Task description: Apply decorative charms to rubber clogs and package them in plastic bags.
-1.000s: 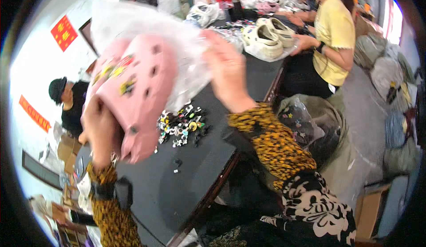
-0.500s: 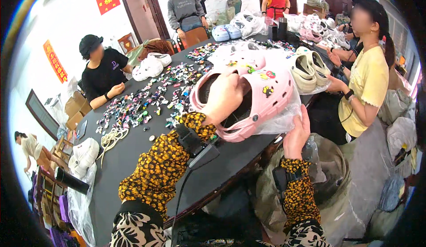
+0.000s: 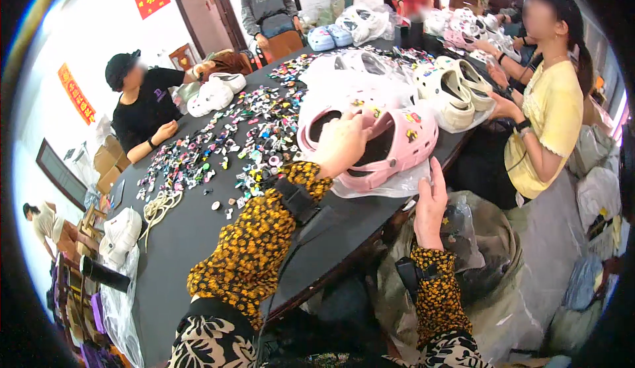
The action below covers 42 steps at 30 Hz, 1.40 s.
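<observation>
A pair of pink clogs (image 3: pixel 397 144) with small charms lies on a clear plastic bag (image 3: pixel 377 186) at the near edge of the black table (image 3: pixel 185 236). My left hand (image 3: pixel 342 144) grips the clogs from above, fingers inside the opening. Just off the table edge, my right hand (image 3: pixel 431 204) is raised with fingers apart, its fingertips close to the bag and the clog's heel strap; it holds nothing.
Several colourful shoe charms (image 3: pixel 225 143) are strewn over the table's middle. White clogs (image 3: pixel 456 90) lie before a person in a yellow top (image 3: pixel 549 123) on the right. A person in black (image 3: pixel 142 103) sits on the left. A bagged bin (image 3: pixel 483 249) stands below my right hand.
The pink clogs have come down from held-up in front of me onto the table edge. My left hand stays on them; my right hand has dropped away and opened.
</observation>
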Each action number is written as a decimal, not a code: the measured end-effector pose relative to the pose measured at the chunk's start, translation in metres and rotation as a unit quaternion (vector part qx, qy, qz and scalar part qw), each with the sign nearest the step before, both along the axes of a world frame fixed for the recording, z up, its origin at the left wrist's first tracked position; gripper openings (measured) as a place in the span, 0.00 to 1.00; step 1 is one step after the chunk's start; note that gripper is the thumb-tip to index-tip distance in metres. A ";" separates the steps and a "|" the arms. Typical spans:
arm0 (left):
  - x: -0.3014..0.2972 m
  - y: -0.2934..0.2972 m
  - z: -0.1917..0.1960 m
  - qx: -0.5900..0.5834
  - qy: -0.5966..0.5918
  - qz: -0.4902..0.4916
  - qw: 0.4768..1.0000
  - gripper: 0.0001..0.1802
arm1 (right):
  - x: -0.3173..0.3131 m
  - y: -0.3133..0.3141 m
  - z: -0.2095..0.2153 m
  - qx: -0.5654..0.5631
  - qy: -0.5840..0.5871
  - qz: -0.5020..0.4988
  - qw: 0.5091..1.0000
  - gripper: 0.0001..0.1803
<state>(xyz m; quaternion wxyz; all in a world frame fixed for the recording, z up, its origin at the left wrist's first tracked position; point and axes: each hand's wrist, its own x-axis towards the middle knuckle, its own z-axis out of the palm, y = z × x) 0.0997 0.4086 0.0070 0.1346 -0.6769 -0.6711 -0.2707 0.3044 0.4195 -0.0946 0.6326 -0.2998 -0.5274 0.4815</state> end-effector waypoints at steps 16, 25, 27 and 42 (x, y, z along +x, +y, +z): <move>0.031 -0.202 0.157 0.182 -0.218 -0.250 0.926 0.33 | 0.030 -0.070 -0.010 0.068 -0.094 -0.114 0.987 0.18; 0.005 -0.336 0.175 0.256 -0.202 -0.239 0.915 0.35 | -0.003 -0.140 -0.016 0.072 -0.165 -0.013 0.984 0.14; -0.003 -0.363 0.164 0.269 -0.193 -0.229 0.915 0.35 | 0.006 -0.145 -0.033 0.075 -0.189 -0.011 0.979 0.13; -0.050 -0.445 0.120 0.118 -0.172 -0.186 0.960 0.34 | -0.026 -0.236 -0.052 0.146 -0.260 0.066 0.952 0.13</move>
